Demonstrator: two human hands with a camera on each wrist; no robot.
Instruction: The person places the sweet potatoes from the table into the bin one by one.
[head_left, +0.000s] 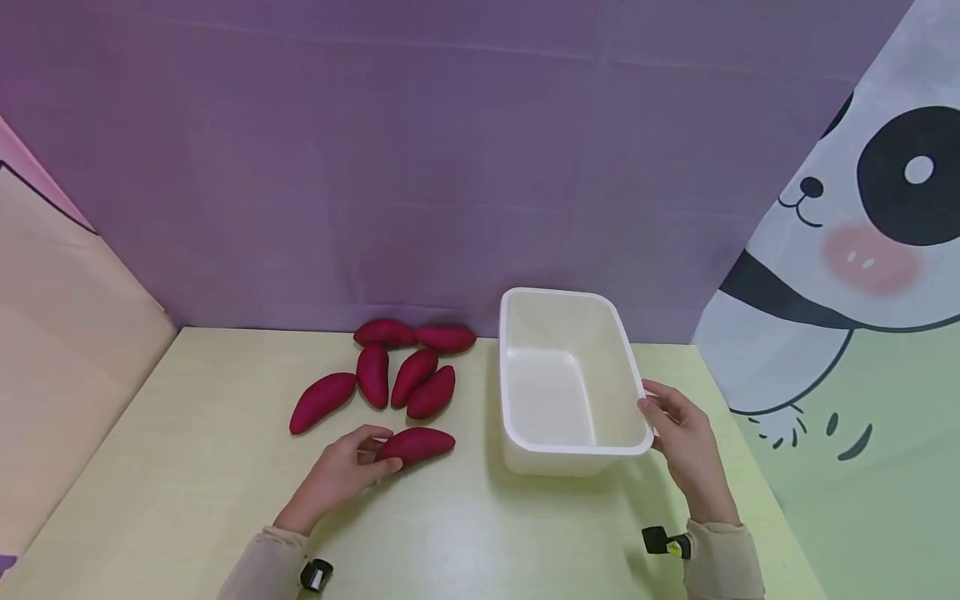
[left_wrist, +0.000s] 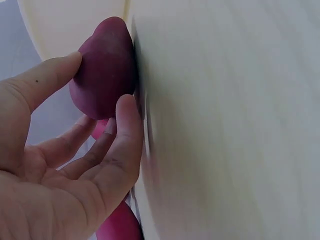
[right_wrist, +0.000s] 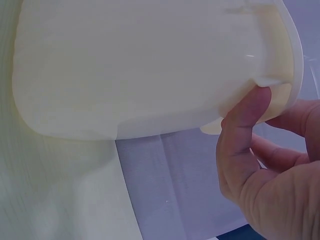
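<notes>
My left hand (head_left: 341, 471) pinches a dark red sweet potato (head_left: 416, 447) by its left end, low over the table front. In the left wrist view, the thumb lies on one side of that sweet potato (left_wrist: 105, 70) and the fingertips on the other. Several more sweet potatoes (head_left: 372, 377) lie loosely grouped behind it, toward the table's back edge. On the right, my right hand (head_left: 684, 442) grips the rim of a white plastic bin (head_left: 576, 451) at its right side. The bin's inside shows no contents. Up close, the right wrist view has fingers curled at the bin's edge (right_wrist: 150, 100).
The pale wooden table (head_left: 187, 467) ends at a purple cloth wall (head_left: 450, 167) behind. A panda-printed panel (head_left: 817, 275) borders the right side, and a pale panel (head_left: 67, 333) the left. Each wrist wears a small black device (head_left: 317, 575).
</notes>
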